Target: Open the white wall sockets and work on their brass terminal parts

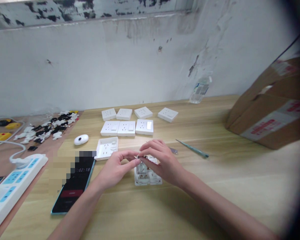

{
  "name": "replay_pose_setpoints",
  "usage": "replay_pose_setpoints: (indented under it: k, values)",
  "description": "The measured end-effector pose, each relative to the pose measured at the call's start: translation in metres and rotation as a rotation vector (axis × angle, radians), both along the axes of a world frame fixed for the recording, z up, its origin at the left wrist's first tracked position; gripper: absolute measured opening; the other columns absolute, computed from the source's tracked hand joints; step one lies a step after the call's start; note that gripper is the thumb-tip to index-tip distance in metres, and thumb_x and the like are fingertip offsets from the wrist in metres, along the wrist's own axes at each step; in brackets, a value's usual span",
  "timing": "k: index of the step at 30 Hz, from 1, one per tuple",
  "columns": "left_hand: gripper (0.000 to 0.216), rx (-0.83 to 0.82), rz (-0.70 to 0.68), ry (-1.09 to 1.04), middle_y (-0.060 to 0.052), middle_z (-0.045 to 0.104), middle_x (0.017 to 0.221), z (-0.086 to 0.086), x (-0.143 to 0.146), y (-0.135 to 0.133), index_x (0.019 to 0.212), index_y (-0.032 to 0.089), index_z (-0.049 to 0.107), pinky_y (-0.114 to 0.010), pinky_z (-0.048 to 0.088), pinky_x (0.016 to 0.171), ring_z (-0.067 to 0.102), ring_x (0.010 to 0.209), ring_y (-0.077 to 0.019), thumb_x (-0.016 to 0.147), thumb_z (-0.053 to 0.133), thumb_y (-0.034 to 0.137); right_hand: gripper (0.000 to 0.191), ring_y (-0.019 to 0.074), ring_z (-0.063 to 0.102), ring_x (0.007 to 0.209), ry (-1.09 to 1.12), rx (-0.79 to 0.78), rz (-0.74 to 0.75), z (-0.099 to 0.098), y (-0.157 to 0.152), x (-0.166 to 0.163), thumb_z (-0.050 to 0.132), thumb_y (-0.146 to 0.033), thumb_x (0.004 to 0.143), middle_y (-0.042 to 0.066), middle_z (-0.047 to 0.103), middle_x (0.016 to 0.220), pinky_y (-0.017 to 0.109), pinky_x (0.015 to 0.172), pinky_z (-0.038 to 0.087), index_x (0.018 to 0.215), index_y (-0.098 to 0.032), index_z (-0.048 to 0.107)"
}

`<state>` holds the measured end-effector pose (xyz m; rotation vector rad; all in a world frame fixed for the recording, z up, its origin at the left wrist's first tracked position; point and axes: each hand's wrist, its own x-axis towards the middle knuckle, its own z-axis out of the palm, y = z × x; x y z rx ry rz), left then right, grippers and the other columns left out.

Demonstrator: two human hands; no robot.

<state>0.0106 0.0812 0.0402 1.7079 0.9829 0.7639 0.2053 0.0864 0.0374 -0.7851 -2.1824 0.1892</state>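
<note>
The opened back of a white wall socket lies on the table, with metal parts showing inside. My left hand is at its upper left corner, thumb and index finger pinched together over a small part that I cannot make out. From the right, my right hand reaches over the socket, its fingers bent down and meeting the left fingertips; they hide what is between them. A white socket cover rests just beyond my left hand. Partly behind the right hand is a flat grey metal piece.
A green screwdriver lies to the right. Several white wall sockets stand in rows behind. At the left are a phone, a white oval device, a power strip and loose parts. A bottle and a cardboard box are farther back.
</note>
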Motion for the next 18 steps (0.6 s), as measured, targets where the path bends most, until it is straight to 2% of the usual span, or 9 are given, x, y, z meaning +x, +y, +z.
replay_pose_setpoints:
  k: [7,18]
  values:
    - [0.025,0.003,0.044,-0.001,-0.004,0.071,0.097,0.0008,-0.0011,0.0008,0.102,0.022,0.07,-0.038,0.046,0.091,0.063,0.096,-0.0221,0.084,0.061,0.037,0.008,0.0172,0.057,0.079,-0.007,0.007,-0.062,-0.0026,0.003,0.0042,0.058,-0.026,0.088,0.003,0.066,0.085,0.033,0.072,0.04,0.088,-0.022,0.064]
    - [0.026,-0.024,0.049,-0.008,-0.003,0.072,0.1,-0.001,-0.0012,0.0002,0.107,0.023,0.069,-0.039,0.045,0.094,0.063,0.098,-0.021,0.086,0.06,0.035,0.009,0.0172,0.056,0.078,-0.023,-0.014,-0.059,-0.0014,0.003,0.0054,0.058,-0.026,0.088,0.003,0.066,0.083,0.034,0.072,0.039,0.087,-0.021,0.066]
